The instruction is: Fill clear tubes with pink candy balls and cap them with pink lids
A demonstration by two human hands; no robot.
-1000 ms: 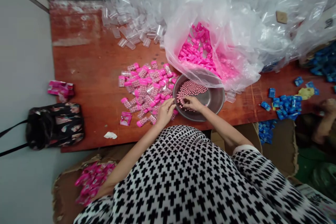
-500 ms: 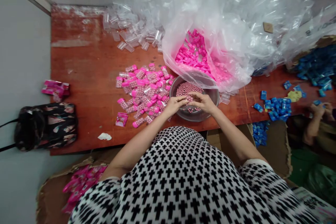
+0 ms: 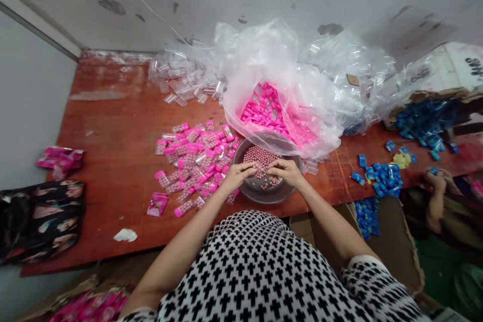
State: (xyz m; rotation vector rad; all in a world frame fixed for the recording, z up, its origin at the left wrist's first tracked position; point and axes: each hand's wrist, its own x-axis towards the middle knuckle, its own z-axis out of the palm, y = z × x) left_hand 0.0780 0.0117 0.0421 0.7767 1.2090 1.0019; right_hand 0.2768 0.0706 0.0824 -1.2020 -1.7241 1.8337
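My left hand [image 3: 237,175] and my right hand [image 3: 287,171] meet over a round metal bowl [image 3: 290,192] that holds small pink beads [image 3: 260,157]. Both hands have their fingers curled together in a pinch, and what they grip is too small to make out. To the left of the bowl lies a heap of clear little tubes with pink caps [image 3: 196,158], filled with beads. Behind the bowl an open clear plastic bag [image 3: 313,105] holds loose pink caps [image 3: 264,110].
Empty clear tubes [image 3: 181,83] lie at the back of the brown table [image 3: 113,126]. Blue capped pieces [image 3: 381,176] lie at the right, where another person's hand [image 3: 435,183] works. A dark patterned bag [image 3: 37,216] and pink packets [image 3: 60,158] sit at the left edge.
The camera has tilted up, showing more wall. My right hand has come out of the beads to meet my left hand over the bowl.
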